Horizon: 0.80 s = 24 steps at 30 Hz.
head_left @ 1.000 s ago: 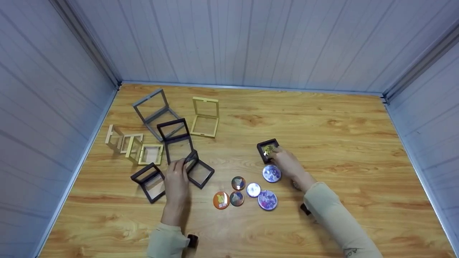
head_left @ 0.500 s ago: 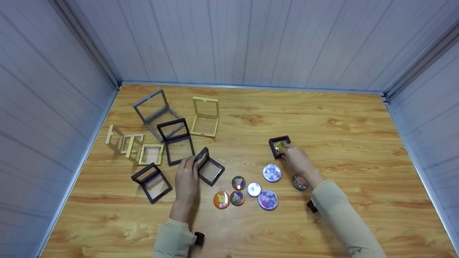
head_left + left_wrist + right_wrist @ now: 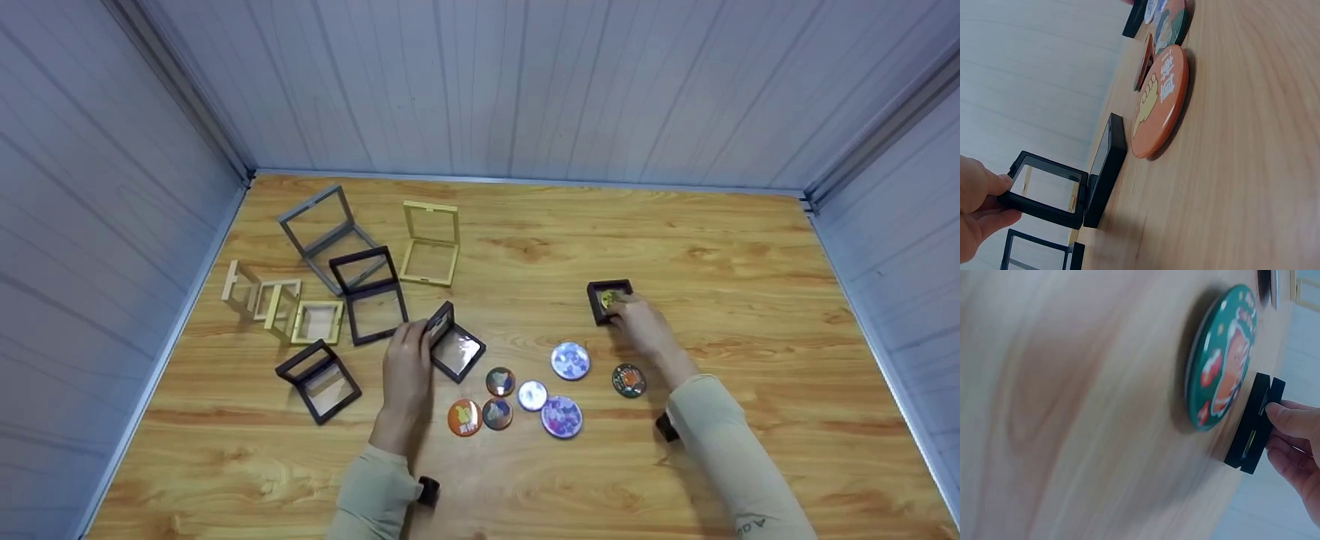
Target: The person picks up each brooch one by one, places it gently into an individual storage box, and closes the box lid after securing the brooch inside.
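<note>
My left hand (image 3: 407,367) pinches the raised lid of a small black hinged display frame (image 3: 459,352). Thumb and fingers grip the lid's edge in the left wrist view, and the base (image 3: 1107,169) lies on the table. Over on the right, my right hand (image 3: 646,326) pinches the edge of another small black display frame (image 3: 596,306), its halves nearly together in the right wrist view. A yellow round badge (image 3: 608,298) shows inside it, partly covered by my fingers. A green badge (image 3: 1221,360) lies close to that frame.
Several round badges lie mid-table, among them an orange one (image 3: 464,418) and a purple one (image 3: 561,417). At left stand several opened frames: grey (image 3: 291,234), yellow (image 3: 431,283), larger black (image 3: 352,315), small black (image 3: 330,412). Panel walls (image 3: 480,90) enclose the table.
Both hands have moved to the right, each shifting its black frame along. The right one has also gone slightly farther back. The green badge has come out from under the right arm.
</note>
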Each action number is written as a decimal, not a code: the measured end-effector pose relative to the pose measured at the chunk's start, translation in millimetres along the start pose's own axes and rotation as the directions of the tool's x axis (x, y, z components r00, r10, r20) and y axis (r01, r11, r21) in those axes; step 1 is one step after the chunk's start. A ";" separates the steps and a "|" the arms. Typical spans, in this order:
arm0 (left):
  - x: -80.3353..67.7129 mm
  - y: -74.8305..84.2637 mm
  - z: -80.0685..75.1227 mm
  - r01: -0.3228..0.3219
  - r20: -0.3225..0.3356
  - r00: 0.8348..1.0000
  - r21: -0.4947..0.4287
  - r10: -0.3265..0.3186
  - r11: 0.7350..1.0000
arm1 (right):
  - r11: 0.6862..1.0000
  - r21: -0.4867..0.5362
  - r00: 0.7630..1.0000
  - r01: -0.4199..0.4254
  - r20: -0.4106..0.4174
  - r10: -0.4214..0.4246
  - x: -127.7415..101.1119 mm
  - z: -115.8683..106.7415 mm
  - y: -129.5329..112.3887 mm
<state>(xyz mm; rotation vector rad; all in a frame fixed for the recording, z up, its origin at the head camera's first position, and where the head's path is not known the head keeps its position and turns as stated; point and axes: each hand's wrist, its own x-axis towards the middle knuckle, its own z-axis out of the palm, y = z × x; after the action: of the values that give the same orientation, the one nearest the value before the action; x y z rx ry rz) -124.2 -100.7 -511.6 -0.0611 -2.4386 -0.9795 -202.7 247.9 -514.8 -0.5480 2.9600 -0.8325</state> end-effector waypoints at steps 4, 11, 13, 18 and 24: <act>2.2 3.8 3.7 -0.003 0.017 1.000 0.002 0.003 1.000 | 0.986 -0.152 0.996 0.072 -0.038 -0.079 0.6 -3.0 6.7; 6.0 7.4 11.7 0.002 0.046 0.999 -0.019 -0.001 1.000 | 0.984 -0.173 0.997 0.046 -0.048 -0.055 0.9 -8.0 15.3; 6.1 8.6 13.4 0.008 0.063 0.998 -0.031 -0.006 0.999 | 0.985 -0.170 0.998 0.029 -0.043 -0.037 1.1 -10.5 17.2; 6.5 11.8 16.4 0.026 0.091 0.996 -0.068 -0.020 0.997 | 0.984 -0.179 0.999 -0.009 -0.042 0.002 1.1 -17.1 24.6; 7.9 13.4 19.8 0.005 0.080 0.997 -0.073 0.001 0.997 | 0.983 -0.176 0.999 -0.049 -0.031 0.045 -0.2 -24.7 33.0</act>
<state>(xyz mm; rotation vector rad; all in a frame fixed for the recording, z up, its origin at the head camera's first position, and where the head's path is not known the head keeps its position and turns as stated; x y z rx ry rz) -136.8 -78.8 -511.5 -0.1259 -2.4747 -1.0866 -216.1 286.6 -510.4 -0.4739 3.0771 -0.5808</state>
